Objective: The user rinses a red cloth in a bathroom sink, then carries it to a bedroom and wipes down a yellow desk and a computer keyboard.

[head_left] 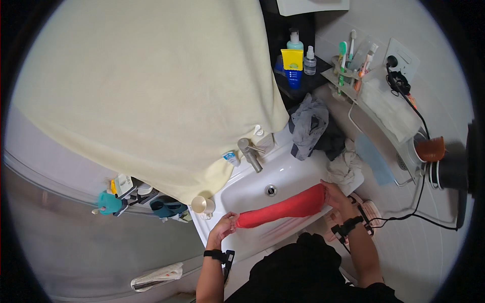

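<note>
Over the white sink [252,189], the rolled red towel [285,207] runs lengthwise between the hands, left hand [224,228] clenched on its near-left end, right hand [337,196] gripping the far-right end.

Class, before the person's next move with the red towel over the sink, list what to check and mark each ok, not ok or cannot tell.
1. Left hand grips one end of the red towel: ok.
2. Right hand grips the other end: ok.
3. Towel is over the sink: ok.
4. Faucet is off: ok, no water visible.
5. Drain is open: cannot tell.
6. Towel is wet: cannot tell.
</note>
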